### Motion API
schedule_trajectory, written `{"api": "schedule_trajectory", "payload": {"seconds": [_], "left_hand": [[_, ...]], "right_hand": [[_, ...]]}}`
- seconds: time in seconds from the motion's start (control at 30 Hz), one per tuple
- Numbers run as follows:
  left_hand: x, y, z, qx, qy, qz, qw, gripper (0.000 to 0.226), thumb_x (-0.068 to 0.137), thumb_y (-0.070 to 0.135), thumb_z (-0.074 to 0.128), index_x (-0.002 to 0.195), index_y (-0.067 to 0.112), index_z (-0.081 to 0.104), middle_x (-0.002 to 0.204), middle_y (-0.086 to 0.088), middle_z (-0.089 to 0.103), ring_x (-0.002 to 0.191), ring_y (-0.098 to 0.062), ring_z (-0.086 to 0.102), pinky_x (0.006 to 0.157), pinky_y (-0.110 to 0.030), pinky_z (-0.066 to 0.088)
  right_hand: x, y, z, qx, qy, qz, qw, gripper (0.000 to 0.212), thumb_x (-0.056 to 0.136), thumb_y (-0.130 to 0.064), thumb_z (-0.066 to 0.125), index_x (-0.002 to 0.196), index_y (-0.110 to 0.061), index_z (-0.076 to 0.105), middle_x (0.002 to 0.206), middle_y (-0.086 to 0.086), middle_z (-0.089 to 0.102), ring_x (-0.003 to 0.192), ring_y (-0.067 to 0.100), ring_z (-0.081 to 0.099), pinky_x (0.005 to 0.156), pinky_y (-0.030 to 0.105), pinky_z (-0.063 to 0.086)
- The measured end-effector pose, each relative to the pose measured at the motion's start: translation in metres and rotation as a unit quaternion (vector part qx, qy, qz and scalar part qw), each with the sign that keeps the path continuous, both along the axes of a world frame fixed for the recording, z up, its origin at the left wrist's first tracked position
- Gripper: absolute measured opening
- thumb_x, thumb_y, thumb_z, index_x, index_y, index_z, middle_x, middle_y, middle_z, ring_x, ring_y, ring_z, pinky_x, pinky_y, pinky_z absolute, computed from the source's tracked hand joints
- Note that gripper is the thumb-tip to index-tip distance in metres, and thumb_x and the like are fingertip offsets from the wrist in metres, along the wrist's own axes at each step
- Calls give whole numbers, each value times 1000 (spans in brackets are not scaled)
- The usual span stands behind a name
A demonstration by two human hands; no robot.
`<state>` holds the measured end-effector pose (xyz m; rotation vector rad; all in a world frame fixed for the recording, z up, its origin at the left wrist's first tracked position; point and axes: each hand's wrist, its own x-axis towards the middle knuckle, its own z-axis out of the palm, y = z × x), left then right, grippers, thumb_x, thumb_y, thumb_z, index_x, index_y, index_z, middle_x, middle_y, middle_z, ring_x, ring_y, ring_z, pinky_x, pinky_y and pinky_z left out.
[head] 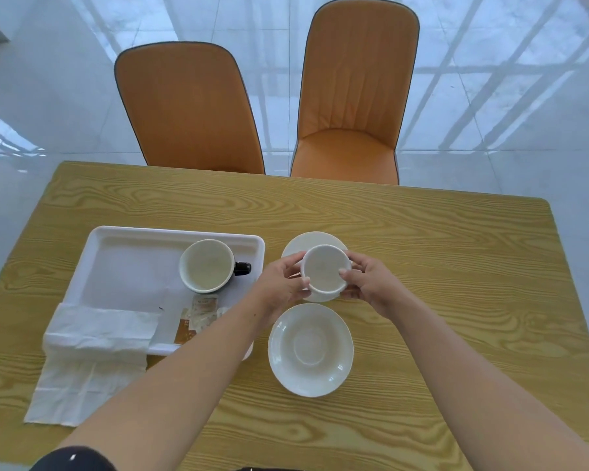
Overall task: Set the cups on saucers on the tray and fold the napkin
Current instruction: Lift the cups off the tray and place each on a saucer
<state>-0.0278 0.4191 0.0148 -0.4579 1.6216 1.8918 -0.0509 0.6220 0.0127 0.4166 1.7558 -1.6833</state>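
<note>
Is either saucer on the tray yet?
No, the near saucer and the far saucer both lie on the table, right of the tray.

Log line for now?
left hand, right hand grip white cup at far saucer | near saucer bare | dark mug in tray, no saucer | napkin unfolded

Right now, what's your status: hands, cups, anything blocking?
Left hand and right hand both grip white cup. Near saucer, far saucer on table, off tray. Black-handled cup in tray. Napkin loose over tray's near edge.
</note>
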Motion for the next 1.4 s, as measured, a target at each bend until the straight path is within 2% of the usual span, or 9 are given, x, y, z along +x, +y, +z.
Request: {"api": "schedule_trajectory", "payload": {"seconds": [0.1,0.37,0.57,0.73,0.87,0.97,1.13,1.3,1.4], "left_hand": [[-5,-2,-4,-17,1,10,1000,53,95,-10,54,123,34,64,111,2,72,107,-20,66,99,-41,53],[-21,-6,-11,-41,10,-4,999,57,97,-11,49,144,19,51,136,-16,61,126,-31,58,107,-50,49],[-28,-5,-5,-59,15,-18,998,58,96,-12,45,117,39,63,117,-6,64,114,-27,61,105,-48,51],[-30,-9,-7,-69,2,-20,997,56,98,-11,46,146,17,49,132,-17,61,124,-32,59,106,-49,50],[-27,-9,-7,-73,4,-29,997,55,100,-7,45,145,23,48,130,-11,61,121,-25,58,103,-43,52],[-25,-5,-6,-89,13,-33,995,54,101,-5,43,143,28,49,131,-9,61,120,-22,58,102,-40,53],[-28,-4,-8,-122,5,-24,992,53,102,-1,45,149,25,45,133,-11,60,124,-27,56,98,-47,55],[-27,1,-9,-169,4,-24,985,52,103,4,47,149,28,44,126,-13,64,116,-29,62,95,-48,54],[-25,4,-8,-207,2,3,978,48,101,7,51,147,23,47,106,-7,67,110,-29,65,91,-48,56]], "right_hand": [[-7,-3,-4,-3,-2,4,1000,38,100,-3,54,134,-19,59,111,12,63,94,23,63,84,40,56],[-23,-5,-11,0,-8,20,1000,52,92,8,48,133,-20,61,110,10,65,93,22,61,82,37,55],[-28,-9,-12,9,-1,29,1000,52,90,8,47,132,-21,62,106,12,63,92,26,60,86,42,54],[-24,-8,-13,4,0,37,999,51,91,6,49,133,-21,60,110,13,65,92,25,63,83,40,54],[-18,-3,-16,-11,15,16,1000,50,93,3,58,133,-26,58,122,8,65,95,21,67,79,36,57],[-15,-3,-16,-5,26,21,999,45,95,-2,60,123,-37,62,118,4,66,93,19,68,80,38,58],[-11,-6,-16,10,45,18,999,44,96,-4,58,124,-38,58,114,2,65,96,19,68,79,39,60],[-8,-10,-9,48,51,15,997,43,97,-5,58,116,-43,57,115,-1,64,89,21,71,78,39,61],[-4,-15,-4,80,52,-2,995,40,97,-5,58,120,-37,56,116,2,63,85,21,70,83,46,60]]}}
